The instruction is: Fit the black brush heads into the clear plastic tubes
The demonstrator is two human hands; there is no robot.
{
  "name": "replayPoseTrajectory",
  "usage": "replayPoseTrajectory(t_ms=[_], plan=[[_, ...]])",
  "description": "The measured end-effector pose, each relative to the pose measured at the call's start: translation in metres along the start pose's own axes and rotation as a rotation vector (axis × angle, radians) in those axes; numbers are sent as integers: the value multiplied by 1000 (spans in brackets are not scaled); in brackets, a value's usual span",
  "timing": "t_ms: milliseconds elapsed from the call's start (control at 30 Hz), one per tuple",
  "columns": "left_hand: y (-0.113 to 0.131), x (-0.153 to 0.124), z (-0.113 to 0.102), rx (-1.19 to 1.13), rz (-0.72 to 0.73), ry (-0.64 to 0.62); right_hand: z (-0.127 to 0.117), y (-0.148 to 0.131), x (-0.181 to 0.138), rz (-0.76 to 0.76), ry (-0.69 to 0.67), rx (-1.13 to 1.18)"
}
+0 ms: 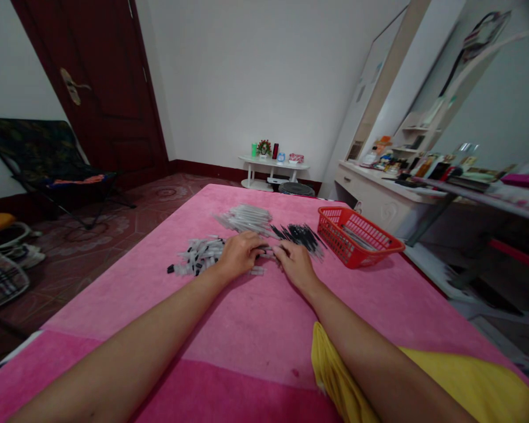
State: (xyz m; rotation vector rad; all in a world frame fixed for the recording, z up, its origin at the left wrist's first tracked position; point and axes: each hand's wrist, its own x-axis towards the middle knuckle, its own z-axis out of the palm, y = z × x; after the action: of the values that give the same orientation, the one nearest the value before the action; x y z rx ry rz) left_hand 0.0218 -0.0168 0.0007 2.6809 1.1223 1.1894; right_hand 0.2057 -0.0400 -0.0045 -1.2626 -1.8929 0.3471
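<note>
Fabric (229, 338) with a soft, plush nap, banded in pale and deeper pink, lies flat beneath the work. Above it, the left hand (241, 254) and right hand (296, 264) nearly meet, each grip closed by thumb and fingers on a slim pen piece (268, 252) that bridges the gap between them; its exact make is too small to tell. Beside the left hand sits a jumbled heap of short, translucent plastic pen caps (200, 254) with black parts among them. Beyond the hands, smooth, clear, tubular pen barrels (244, 218) lie in a loose, roughly parallel stack; just right of these, thin, dark refills (302, 235) fan out like needles. Near them stands a red plastic basket (338, 239), rectangular with latticed walls, holding slender, greyish rods (359, 238). Rumpled yellow cloth (462, 376) folds beneath the right forearm.
</note>
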Motion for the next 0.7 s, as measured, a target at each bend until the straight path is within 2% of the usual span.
replayPoseTrajectory(t_ms=[333,700], plan=[[1,0,0,12,31,-29,0,-1,0,27,-29,20],[3,0,-2,33,41,-31,2,0,1,23,20,59]])
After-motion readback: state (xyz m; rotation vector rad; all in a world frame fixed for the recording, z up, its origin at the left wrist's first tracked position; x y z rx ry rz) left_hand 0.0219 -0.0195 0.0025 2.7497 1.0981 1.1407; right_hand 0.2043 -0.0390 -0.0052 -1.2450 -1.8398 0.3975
